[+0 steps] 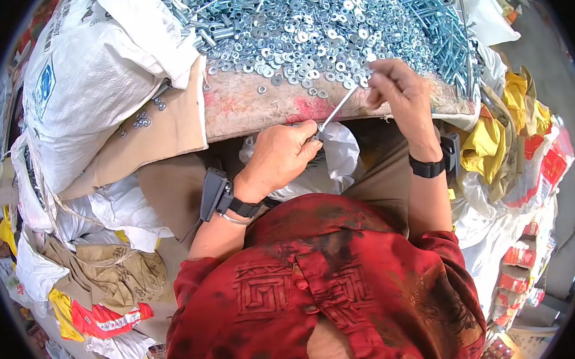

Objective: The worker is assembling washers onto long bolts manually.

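My left hand (pixel 280 155) is closed, with thumb and forefinger pinching the lower end of a thin silver bolt (pixel 339 107). The bolt slants up and to the right, over the near edge of the table. Close to its upper end, my right hand (pixel 401 99) has its fingers curled together; what they hold, if anything, is too small to make out. Beyond both hands spreads a heap of flat metal washers (pixel 306 42). A few loose washers lie on the stained cloth-like cover (pixel 251 103) in front of the heap.
Long bolts (pixel 432 25) are piled at the right, and metal sleeves (pixel 218 33) at the back left. A white woven sack (pixel 94 79) leans over cardboard (pixel 168 130) holding several nuts (pixel 142 119). Below the table edge hangs a clear plastic bag (pixel 341 154). Yellow sacks (pixel 484 146) crowd the right side.
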`<state>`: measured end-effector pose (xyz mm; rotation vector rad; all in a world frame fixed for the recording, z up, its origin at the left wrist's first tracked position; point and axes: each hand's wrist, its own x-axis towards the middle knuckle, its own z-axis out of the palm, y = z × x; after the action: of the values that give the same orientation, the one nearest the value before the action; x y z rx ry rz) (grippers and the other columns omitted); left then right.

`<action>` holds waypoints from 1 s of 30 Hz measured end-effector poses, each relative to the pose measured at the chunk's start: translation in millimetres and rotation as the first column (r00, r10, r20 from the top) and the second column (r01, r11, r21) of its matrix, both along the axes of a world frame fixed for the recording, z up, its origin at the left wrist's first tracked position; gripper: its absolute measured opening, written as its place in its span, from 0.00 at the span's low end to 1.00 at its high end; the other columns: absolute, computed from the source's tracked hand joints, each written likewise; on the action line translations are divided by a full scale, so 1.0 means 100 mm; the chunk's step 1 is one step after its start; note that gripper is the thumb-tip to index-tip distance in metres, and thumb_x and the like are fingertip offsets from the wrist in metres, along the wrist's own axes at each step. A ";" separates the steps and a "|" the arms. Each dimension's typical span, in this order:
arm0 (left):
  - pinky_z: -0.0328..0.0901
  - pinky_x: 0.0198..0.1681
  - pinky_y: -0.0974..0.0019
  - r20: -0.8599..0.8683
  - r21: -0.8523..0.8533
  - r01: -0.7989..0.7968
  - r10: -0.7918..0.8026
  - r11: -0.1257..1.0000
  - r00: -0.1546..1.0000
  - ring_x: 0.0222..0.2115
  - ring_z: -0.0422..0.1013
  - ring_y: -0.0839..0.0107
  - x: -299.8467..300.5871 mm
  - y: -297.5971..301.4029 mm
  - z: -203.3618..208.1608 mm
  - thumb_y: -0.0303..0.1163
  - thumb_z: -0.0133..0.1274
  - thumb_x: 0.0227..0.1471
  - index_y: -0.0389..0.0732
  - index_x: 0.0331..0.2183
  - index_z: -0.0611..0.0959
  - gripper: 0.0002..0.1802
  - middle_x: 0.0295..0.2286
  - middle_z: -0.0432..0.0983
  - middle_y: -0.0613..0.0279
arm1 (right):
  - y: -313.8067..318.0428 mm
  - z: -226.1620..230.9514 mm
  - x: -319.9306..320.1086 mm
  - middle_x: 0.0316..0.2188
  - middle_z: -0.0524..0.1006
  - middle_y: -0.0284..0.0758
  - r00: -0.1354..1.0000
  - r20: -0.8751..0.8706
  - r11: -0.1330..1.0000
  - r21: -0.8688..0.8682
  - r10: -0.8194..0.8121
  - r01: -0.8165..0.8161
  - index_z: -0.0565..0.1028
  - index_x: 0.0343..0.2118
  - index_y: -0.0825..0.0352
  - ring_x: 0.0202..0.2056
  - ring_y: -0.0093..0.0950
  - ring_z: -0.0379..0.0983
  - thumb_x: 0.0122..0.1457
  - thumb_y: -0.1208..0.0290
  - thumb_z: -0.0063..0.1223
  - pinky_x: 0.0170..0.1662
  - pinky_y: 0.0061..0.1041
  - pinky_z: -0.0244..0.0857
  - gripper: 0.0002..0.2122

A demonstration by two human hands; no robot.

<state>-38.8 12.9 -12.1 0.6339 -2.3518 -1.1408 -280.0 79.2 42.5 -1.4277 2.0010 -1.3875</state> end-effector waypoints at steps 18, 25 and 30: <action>0.63 0.25 0.50 0.083 -0.303 0.012 0.014 0.953 0.996 0.24 0.71 0.45 0.11 -0.01 0.16 0.35 0.58 0.51 0.40 0.28 0.73 0.12 0.18 0.71 0.48 | 0.15 0.08 0.24 0.21 0.75 0.30 0.904 0.218 0.929 -0.118 0.368 -0.350 0.78 0.37 0.73 0.21 0.16 0.71 0.62 0.76 0.55 0.23 0.16 0.66 0.06; 0.66 0.25 0.49 -0.058 -0.462 -0.057 0.034 0.885 0.998 0.24 0.73 0.49 0.04 0.04 0.15 0.33 0.59 0.48 0.42 0.28 0.73 0.11 0.20 0.73 0.53 | 0.23 0.00 0.40 0.16 0.72 0.27 0.945 0.283 0.975 -0.193 0.164 -0.111 0.77 0.33 0.73 0.16 0.14 0.65 0.62 0.72 0.54 0.17 0.16 0.56 0.08; 0.66 0.27 0.54 -0.073 -0.311 -0.050 0.028 0.949 0.997 0.24 0.71 0.48 0.06 0.27 0.36 0.34 0.58 0.52 0.37 0.31 0.77 0.11 0.22 0.73 0.52 | 0.37 0.11 0.37 0.19 0.74 0.28 0.652 0.580 0.869 -0.264 0.489 -0.418 0.79 0.39 0.72 0.20 0.16 0.69 0.62 0.72 0.54 0.22 0.16 0.62 0.09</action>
<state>-32.7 39.9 24.1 0.5160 -2.3795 -0.7354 -242.7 116.2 53.4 -1.1604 1.0554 -1.4806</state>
